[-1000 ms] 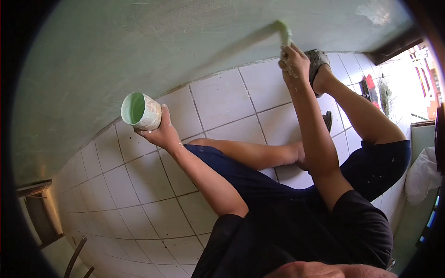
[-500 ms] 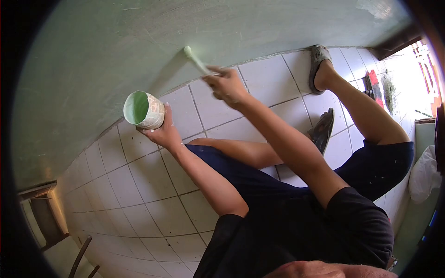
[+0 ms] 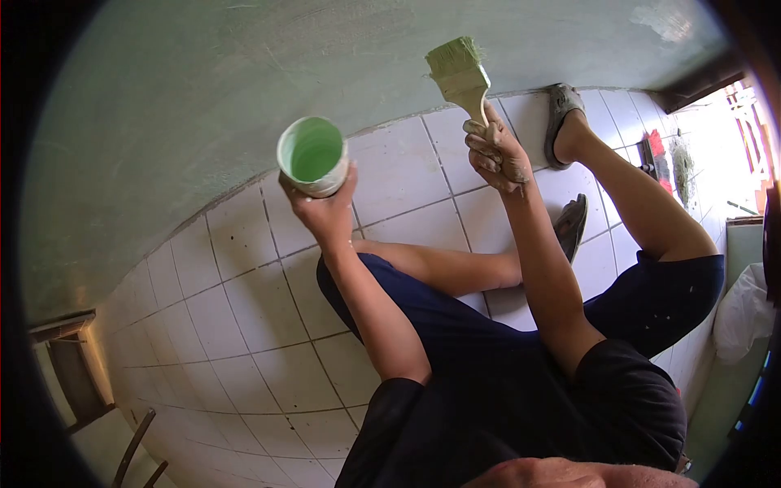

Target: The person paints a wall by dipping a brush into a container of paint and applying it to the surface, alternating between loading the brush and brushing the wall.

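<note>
left hand [image 3: 327, 213] wrapped around cup [image 3: 313, 154], green inside showing, held above tiled floor [image 3: 252, 325] near green wall [image 3: 203, 98]. right hand [image 3: 498, 154], smeared, closed on brush [image 3: 465, 84] to the right of the cup; green bristles [image 3: 454, 55] point away from the body, wall contact cannot be told.

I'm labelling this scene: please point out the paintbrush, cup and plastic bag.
Paintbrush [image 3: 462, 83], head view: band between bristles and handle.
Cup [image 3: 328, 183], head view: its outer wall.
Plastic bag [image 3: 742, 314], head view: its middle.

Head-worn view, facing forward and down over tiled floor [image 3: 244, 325]
</note>
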The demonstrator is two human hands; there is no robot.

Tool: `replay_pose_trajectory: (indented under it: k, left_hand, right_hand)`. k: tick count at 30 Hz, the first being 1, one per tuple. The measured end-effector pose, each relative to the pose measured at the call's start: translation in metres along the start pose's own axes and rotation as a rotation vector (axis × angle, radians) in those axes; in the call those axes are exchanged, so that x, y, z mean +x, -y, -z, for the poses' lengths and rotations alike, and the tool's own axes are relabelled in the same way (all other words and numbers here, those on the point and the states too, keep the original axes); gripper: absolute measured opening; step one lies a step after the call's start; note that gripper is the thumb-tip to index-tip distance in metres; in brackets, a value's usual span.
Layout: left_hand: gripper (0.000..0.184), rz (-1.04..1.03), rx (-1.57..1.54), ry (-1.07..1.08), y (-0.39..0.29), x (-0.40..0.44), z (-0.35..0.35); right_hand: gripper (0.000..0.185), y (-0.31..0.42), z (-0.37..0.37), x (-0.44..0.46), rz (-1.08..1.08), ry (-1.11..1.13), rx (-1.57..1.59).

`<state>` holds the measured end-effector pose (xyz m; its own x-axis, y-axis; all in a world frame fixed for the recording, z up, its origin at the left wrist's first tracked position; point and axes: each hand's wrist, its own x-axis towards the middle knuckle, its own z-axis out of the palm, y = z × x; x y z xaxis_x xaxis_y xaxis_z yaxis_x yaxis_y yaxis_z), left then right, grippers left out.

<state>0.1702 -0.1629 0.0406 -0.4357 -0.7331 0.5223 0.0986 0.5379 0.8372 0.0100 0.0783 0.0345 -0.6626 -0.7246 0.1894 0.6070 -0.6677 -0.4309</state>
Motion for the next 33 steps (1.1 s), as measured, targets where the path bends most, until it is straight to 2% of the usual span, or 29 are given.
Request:
replay_pose_trajectory:
  k: [1, 5, 7, 11, 17, 25, 33]
  left_hand:
    - [0.08, -0.016, 0.013, 0.026, -0.002, -0.002, -0.003]
    - [0.082, -0.156, 0.008, 0.166, -0.006, -0.008, -0.02]
    - [0.083, -0.172, -0.01, 0.196, -0.01, -0.013, -0.026]
    - [0.09, -0.13, -0.09, 0.256, -0.024, -0.024, -0.038]
    - [0.094, -0.132, -0.08, 0.323, -0.025, -0.025, -0.042]
    - [0.096, -0.136, -0.002, 0.339, -0.022, -0.027, -0.042]
    - [0.092, -0.119, -0.001, 0.338, -0.03, -0.025, -0.042]
  right_hand:
    - [0.094, 0.002, -0.002, -0.001, -0.02, 0.004, -0.047]
    - [0.095, 0.003, -0.014, -0.002, -0.035, 0.053, -0.134]
    - [0.104, 0.003, -0.015, -0.005, -0.029, 0.031, -0.128]
    - [0.106, 0.003, -0.009, -0.008, -0.021, 0.03, -0.124]
    - [0.104, 0.001, -0.007, -0.008, -0.019, 0.005, -0.152]
    - [0.078, -0.005, -0.011, -0.009, 0.05, -0.039, -0.094]
    - [0.072, -0.007, -0.01, -0.009, 0.037, -0.056, -0.072]
